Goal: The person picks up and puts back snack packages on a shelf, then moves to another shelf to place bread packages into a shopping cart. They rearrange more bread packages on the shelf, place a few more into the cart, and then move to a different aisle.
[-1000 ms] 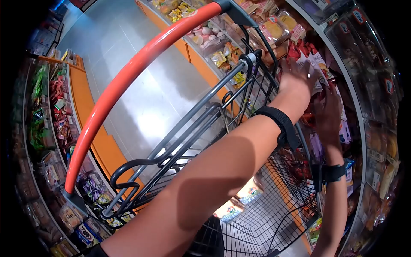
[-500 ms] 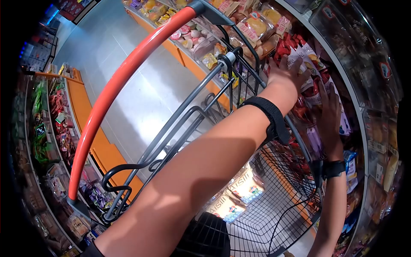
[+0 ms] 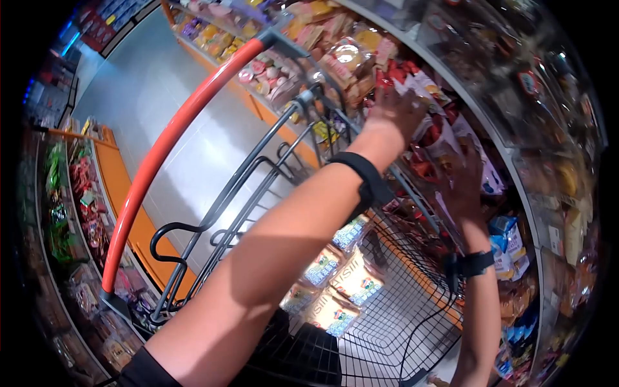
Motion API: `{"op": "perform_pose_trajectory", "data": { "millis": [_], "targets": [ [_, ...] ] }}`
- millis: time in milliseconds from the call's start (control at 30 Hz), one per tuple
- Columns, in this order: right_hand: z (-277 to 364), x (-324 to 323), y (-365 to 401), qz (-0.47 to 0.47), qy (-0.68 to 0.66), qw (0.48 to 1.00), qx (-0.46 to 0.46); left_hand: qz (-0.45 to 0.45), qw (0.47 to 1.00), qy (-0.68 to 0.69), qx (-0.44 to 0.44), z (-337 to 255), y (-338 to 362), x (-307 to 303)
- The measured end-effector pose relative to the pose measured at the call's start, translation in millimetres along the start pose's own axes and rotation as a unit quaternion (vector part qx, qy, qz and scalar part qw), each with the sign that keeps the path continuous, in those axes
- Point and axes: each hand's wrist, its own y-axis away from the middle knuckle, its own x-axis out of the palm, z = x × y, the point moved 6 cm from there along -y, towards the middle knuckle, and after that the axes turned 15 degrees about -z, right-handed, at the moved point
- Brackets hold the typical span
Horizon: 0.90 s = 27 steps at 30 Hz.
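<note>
My left hand [image 3: 398,111] reaches over the cart to the shelf on the right. Its spread fingers lie flat on red-and-white snack bags [image 3: 431,90]. My right hand [image 3: 465,188] is lower on the same shelf, fingers stretched upward against a white-and-purple bag [image 3: 485,173]. Neither hand visibly closes around a bag. Both wrists wear black bands. The picture is blurred around the hands.
A wire shopping cart [image 3: 412,316] with a red handle [image 3: 171,132] stands between me and the shelf. Several orange-and-blue packs [image 3: 342,284] lie in it. A grey tiled aisle [image 3: 187,109] runs ahead, with orange-based shelves [image 3: 71,193] on the left.
The view has swung so that the cart's inside and its packs show more. Both hands stay on the shelf bags; the left one has shifted slightly left along them.
</note>
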Motion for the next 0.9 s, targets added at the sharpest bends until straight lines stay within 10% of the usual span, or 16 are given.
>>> {"op": "perform_pose_trajectory", "data": {
  "millis": [400, 467, 900],
  "targets": [
    [14, -43, 53, -0.085, -0.093, 0.975, 0.184, -0.077, 0.995, 0.052, -0.035, 13, -1, -30],
    [19, -53, 75, -0.058, -0.191, 0.95, 0.24, -0.027, 0.985, 0.11, -0.127, 19, -2, -42],
    [59, -33, 159, 0.26, -0.141, 0.868, 0.398, -0.091, 0.992, 0.076, -0.041, 1, 3, -58]
  ]
}}
